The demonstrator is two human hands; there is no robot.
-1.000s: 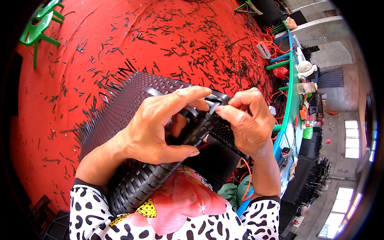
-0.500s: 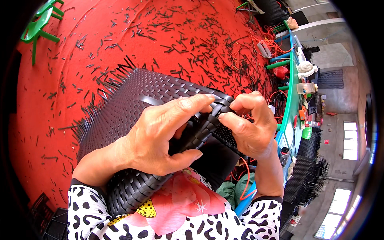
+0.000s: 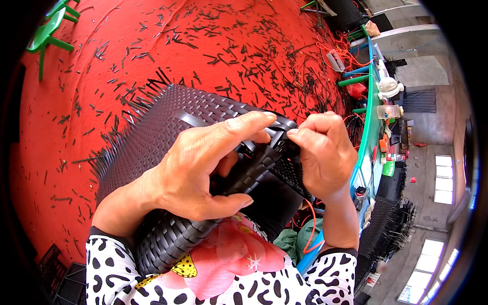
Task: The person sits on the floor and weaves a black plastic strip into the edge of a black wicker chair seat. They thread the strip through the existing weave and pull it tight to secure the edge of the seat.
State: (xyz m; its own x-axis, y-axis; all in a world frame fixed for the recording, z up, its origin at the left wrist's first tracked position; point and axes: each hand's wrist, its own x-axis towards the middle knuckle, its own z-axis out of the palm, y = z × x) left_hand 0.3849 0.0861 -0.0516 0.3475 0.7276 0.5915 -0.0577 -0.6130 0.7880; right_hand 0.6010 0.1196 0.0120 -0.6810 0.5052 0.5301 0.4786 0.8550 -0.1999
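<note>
A dark woven panel of flat plastic strips [image 3: 152, 132] leans across my lap, with loose strip ends fringing its far left edge. My left hand [image 3: 190, 170] is wrapped over its thick woven edge, forefinger stretched toward the corner and thumb on the near side. At that corner, several black strips [image 3: 277, 138] cross and fold over one another. My right hand [image 3: 329, 152] is closed in a pinch right beside the corner, apparently on a strip end, which the fingers mostly hide. A loose strip loop [image 3: 189, 120] stands up from the panel's face.
Black strip offcuts litter the red floor covering [image 3: 127, 30]. Green plastic chairs [image 3: 46, 35] stand at far left. Along the right runs a green-edged table [image 3: 373, 117] holding a small white fan [image 3: 389, 86], a clear jar [image 3: 390, 112] and tools. An orange cable [image 3: 314, 223] hangs near my right forearm.
My right hand's fingers have curled tighter and the hand has turned and shifted slightly right, away from the corner. My left hand keeps its hold with hardly any movement.
</note>
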